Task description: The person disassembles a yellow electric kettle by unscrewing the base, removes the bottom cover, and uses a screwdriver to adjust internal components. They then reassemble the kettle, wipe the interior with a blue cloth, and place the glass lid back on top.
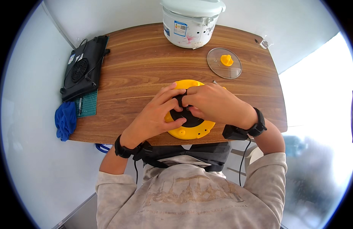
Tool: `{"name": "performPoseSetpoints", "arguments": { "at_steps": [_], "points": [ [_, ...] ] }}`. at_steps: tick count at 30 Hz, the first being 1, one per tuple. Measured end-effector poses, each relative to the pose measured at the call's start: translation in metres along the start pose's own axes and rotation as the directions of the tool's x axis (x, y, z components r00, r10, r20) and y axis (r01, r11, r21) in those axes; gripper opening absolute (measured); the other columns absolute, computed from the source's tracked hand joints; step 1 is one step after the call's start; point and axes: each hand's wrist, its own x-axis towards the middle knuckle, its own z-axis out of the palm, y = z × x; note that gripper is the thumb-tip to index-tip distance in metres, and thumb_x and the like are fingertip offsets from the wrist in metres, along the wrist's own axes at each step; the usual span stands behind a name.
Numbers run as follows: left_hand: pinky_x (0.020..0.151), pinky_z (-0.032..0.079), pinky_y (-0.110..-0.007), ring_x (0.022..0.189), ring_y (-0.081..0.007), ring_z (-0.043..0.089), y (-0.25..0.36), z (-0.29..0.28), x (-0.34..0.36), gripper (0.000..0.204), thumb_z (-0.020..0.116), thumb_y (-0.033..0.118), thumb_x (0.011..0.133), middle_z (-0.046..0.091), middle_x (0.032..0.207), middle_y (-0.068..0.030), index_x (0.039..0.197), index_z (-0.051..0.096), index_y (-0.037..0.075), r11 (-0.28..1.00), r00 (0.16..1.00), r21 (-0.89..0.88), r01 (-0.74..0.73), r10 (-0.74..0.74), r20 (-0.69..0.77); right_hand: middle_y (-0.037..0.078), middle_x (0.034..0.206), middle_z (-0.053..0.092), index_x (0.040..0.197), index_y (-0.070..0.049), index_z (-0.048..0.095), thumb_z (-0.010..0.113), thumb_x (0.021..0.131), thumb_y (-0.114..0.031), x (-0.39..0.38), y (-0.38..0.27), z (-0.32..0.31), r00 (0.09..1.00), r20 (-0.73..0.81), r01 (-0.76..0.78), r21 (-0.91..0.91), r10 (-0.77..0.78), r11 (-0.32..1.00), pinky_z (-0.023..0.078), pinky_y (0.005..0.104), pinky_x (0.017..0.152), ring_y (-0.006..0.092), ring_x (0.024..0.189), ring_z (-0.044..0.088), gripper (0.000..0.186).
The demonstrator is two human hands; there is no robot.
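Note:
A round yellow part with a black centre (192, 121) lies near the table's front edge, under both hands. My left hand (151, 114) is curled over its left side, with bent fingers on the black centre and the thumb lower down. My right hand (214, 102) comes in from the right, its fingertips pinched at the same black centre. Between the fingertips, the exact piece gripped is mostly hidden. Past my right hand, a small metallic tip (215, 82) shows on the table.
A white rice cooker (188, 28) stands at the back. In front of it lies a glass lid (234, 68) with a yellow knob. Along the left edge are a black device with a fan grille (79, 70), a green cutting mat (91, 104) and a blue cloth (66, 120). A clear cup (265, 42) sits back right.

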Motion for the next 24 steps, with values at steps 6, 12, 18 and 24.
{"name": "performPoseSetpoints", "arguments": {
  "at_steps": [6,12,18,24],
  "points": [
    [0.121,0.032,-0.044,0.151,-0.0333,0.03,0.001,0.0,0.0,0.025,0.081,0.017,0.082,0.048,0.15,-0.0117,0.093,0.061,0.007,1.0,1.0,0.015,0.009,-0.009,0.006,0.007,0.087,0.067,0.096,-0.009,0.069,0.067,0.09,-0.015,0.0,0.006,0.005,1.0,0.023,0.02,-0.067,-0.019,0.998,0.053,0.0409,0.068,0.0282,0.077,0.067,0.009],
    [0.121,0.032,-0.044,0.151,-0.0333,0.03,0.0,0.0,-0.001,0.025,0.081,0.017,0.082,0.048,0.15,-0.0117,0.093,0.061,0.007,0.999,1.0,0.032,0.002,-0.002,0.004,0.008,0.085,0.067,0.095,-0.008,0.069,0.066,0.091,-0.017,0.0,0.007,0.009,0.999,0.009,0.045,-0.092,-0.044,0.995,0.053,0.0401,0.065,0.0279,0.073,0.067,0.01],
    [0.122,0.031,-0.044,0.151,-0.0335,0.03,-0.001,0.0,-0.001,0.025,0.081,0.018,0.083,0.048,0.15,-0.012,0.094,0.061,0.007,0.999,1.0,0.031,-0.005,0.005,0.002,0.01,0.082,0.067,0.09,-0.006,0.068,0.066,0.091,-0.018,0.001,0.007,0.009,0.997,-0.01,0.069,-0.111,-0.07,0.991,0.053,0.0401,0.065,0.0286,0.073,0.067,0.013],
    [0.122,0.031,-0.044,0.151,-0.0337,0.03,-0.001,0.001,-0.001,0.025,0.08,0.018,0.083,0.047,0.151,-0.0124,0.094,0.06,0.007,1.0,1.0,0.031,-0.003,0.003,0.002,0.01,0.082,0.067,0.086,-0.005,0.068,0.066,0.093,-0.022,0.001,0.008,0.01,0.995,-0.033,0.091,-0.164,-0.098,0.982,0.054,0.0403,0.065,0.0286,0.073,0.067,0.018]
  ]
}}
